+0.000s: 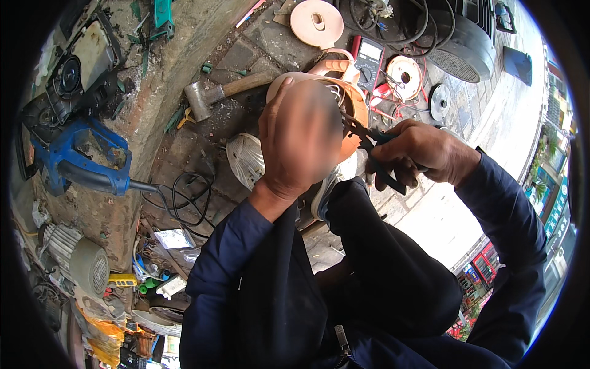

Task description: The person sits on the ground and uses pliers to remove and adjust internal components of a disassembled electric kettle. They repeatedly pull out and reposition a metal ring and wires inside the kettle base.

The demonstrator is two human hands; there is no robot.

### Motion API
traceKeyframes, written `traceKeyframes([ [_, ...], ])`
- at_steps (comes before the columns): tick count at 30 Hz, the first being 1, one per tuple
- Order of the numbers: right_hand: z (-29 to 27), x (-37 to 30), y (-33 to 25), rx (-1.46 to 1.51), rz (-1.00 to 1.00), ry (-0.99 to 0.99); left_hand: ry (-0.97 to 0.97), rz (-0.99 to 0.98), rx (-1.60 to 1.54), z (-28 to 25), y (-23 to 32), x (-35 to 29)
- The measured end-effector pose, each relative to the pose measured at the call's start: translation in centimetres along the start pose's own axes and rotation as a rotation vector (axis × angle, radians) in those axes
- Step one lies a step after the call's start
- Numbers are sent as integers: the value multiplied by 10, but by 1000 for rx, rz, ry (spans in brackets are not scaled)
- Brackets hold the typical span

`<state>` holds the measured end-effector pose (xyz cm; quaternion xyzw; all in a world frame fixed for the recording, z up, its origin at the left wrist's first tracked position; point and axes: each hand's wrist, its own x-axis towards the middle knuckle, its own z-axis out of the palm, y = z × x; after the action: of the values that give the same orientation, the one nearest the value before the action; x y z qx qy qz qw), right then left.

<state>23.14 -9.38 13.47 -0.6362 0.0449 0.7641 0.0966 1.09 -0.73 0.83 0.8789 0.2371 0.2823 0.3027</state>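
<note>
A peach-coloured plastic kettle [355, 101] lies on its side between my feet, its handle at the far side and its open end facing right. My left hand [301, 135] is wrapped over the kettle's body, though the fingers are partly blurred. In my right hand [418, 150] is a pair of pliers [384, 140] with dark green grips. The plier jaws reach into the kettle's open end, where some thin wires show. What the jaw tips touch is hidden behind the rim.
Beyond the kettle are a peach disc [316, 23], a multimeter [369, 58], a round base [405, 77] and a large motor [461, 49]. To the left lie a hammer [200, 101] and a blue corded tool [86, 157]. Loose cable [190, 190] curls on the paving.
</note>
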Motion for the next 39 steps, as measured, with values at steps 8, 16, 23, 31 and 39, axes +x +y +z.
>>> traceKeyframes([
  [8, 1, -8, -22, -114, 67, 29, 16, 7, 23, 2, -3, -2],
  [16, -5, -4, -26, -162, 100, -9, 24, -3, -12, 2, -3, -2],
  [23, 2, -4, -67, -588, 223, 125, 4, -5, -8, 3, -7, -4],
  [31, 40, -31, -63, -1984, -771, 433, 22, 6, -1, 6, -7, -5],
  [39, 10, -21, -46, -1083, -3, 282, 44, 15, -13, 7, -8, -4],
])
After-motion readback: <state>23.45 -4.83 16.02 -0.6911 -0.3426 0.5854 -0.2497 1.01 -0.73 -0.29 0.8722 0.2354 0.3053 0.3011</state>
